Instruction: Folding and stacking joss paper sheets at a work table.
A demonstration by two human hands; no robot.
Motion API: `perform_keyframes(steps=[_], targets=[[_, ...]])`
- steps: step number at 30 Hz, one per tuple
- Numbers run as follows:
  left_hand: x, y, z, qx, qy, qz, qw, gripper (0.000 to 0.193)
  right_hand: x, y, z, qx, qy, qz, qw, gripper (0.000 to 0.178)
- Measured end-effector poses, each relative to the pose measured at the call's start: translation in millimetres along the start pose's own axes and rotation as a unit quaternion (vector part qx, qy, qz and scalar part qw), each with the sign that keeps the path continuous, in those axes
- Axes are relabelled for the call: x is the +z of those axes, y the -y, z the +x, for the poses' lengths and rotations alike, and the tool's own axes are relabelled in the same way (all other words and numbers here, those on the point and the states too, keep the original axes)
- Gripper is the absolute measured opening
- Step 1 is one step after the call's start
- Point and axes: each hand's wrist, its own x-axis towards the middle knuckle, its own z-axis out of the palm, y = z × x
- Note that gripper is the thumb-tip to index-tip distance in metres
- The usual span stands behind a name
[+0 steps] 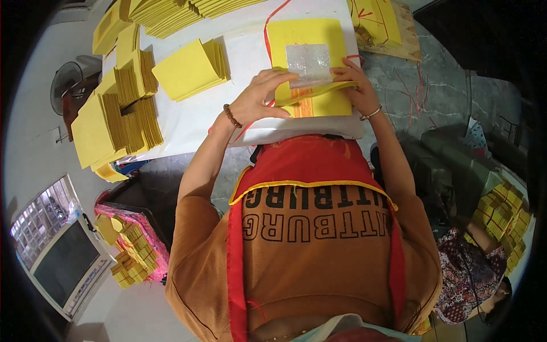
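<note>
1. Nearest the camera, a pale cloth (pixel 347 326) crosses the lower edge, above it the brown shirt (pixel 319 268) and red apron (pixel 310 162) of the person at work.
2. The left hand (pixel 259 98) has its thumb spread well apart from its fingers, which reach over the near-left part of the silvery panel (pixel 307 57); whether the thumb presses on anything, I cannot tell.
3. The right hand (pixel 357 88) lies at the stack's right side, fingers bent in toward the panel; its thumb is too hidden to show whether it pinches the paper.
4. Between the hands, a raised yellow fold (pixel 325 91) bows over an orange-marked band. Lifting it evenly at both ends should spare it a slanted crease.
5. Beneath lies the yellow paper stack (pixel 310 31), at the table's near-right part. Light pressure from both sides would probably hold its edges flush without wrinkling the shiny panel.
6. A red ribbon (pixel 268 37) runs along the stack's left side; it is best left flat, clear of the fold.
7. Farther out on the white table (pixel 245 48) stand a fanned yellow bundle (pixel 188 68) and, beyond it leftward, upright yellow stacks (pixel 97 128).
</note>
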Motion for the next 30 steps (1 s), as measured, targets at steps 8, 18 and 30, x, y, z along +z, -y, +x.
perform_keyframes(steps=[8, 18, 30], targets=[[7, 12, 2, 0.115, -0.095, 0.327, 0.933, 0.044, -13, 29, 9, 0.012, -0.001, 0.083, 0.996, 0.025], [30, 13, -20, 0.081, -0.154, 0.168, 0.97, 0.019, -10, 54, -4, 0.05, 0.071, -0.019, 0.996, 0.016], [50, 35, 6, -0.186, -0.264, -0.277, 0.905, 0.043, 23, 63, 33, 0.248, -0.174, 0.01, 0.953, 0.049]])
